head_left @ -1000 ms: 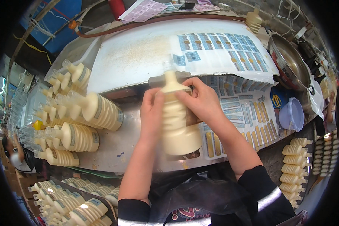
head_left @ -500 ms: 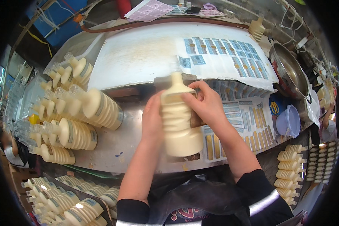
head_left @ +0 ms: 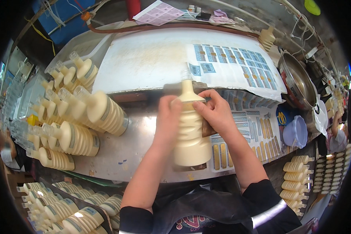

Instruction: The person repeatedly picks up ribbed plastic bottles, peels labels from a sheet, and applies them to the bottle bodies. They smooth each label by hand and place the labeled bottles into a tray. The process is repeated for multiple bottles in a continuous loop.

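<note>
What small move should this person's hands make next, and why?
Probably a gentle press of the left hand along the band at the shoulder of the bottle, to flatten it: the right hand has its thumb at the band, the left is close by, and the left-side bottles carry similar bands.

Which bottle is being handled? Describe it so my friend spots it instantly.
Find the white board, then the metal worktop below it. There, between the left hand and the right hand, is a cream, ridged bottle with a clear neck. Unlike the bottles clustered at the left, it sits alone, the right hand touching its shoulder.
</note>
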### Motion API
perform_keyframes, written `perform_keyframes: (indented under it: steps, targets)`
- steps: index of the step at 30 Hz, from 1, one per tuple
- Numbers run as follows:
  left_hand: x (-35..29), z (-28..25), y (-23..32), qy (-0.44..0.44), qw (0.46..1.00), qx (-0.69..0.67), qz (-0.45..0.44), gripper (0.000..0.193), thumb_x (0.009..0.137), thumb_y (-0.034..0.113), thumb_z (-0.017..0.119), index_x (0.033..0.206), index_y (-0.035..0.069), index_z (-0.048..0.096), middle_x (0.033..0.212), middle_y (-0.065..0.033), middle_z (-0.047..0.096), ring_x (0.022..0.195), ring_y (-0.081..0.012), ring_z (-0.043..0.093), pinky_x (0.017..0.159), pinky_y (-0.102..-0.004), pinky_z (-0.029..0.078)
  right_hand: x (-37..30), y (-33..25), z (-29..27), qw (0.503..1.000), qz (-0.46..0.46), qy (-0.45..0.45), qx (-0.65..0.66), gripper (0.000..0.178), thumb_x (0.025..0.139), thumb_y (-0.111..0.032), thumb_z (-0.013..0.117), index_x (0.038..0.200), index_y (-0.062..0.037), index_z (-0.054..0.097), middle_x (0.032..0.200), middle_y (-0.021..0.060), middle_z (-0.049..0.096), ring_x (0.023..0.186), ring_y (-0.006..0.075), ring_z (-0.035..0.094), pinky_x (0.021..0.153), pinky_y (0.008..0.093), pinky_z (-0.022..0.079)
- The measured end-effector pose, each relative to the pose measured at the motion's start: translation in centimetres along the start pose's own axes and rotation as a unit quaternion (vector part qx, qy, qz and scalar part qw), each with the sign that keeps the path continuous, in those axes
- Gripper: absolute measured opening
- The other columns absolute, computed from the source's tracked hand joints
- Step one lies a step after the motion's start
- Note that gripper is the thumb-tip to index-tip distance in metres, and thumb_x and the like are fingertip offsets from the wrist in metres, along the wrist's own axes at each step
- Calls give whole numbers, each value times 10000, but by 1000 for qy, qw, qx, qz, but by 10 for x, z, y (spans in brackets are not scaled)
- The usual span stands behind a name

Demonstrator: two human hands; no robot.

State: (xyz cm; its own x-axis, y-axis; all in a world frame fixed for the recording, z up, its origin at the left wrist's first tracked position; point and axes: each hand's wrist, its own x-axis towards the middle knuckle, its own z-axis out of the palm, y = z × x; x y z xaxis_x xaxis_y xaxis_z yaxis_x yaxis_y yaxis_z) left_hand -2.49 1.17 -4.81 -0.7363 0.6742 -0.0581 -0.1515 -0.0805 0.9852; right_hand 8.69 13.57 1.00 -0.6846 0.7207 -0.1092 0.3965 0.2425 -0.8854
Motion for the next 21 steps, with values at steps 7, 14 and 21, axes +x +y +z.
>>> perform_keyframes:
  steps: [7,14,21]
  targets:
    - [-1,-1,4,-4,1000,-16,4,256,1119,317,443,1197,80,502,1091,-31,574,982,-87,534,878,-265,481,-1,-1,-1,1000,-1,2,-12,487,809,-437,753,1081,-43,658,808,117,697,750,220,678,722,356,533]
    - [-6,3,22,-11,990,-115,-77,274,1120,342,422,1223,101,501,1092,-32,574,978,-98,551,879,-292,497,-2,-6,-3,1000,17,1,-24,555,808,-456,742,1155,-30,663,961,194,739,910,304,727,844,397,554]
    - [2,-3,0,-26,999,-42,-19,399,1112,436,397,1301,98,496,1163,-59,603,1034,-134,590,909,-315,517,3,12,-10,981,28,4,194,329,955,-341,639,1124,-62,687,905,23,651,821,119,600,722,284,481]
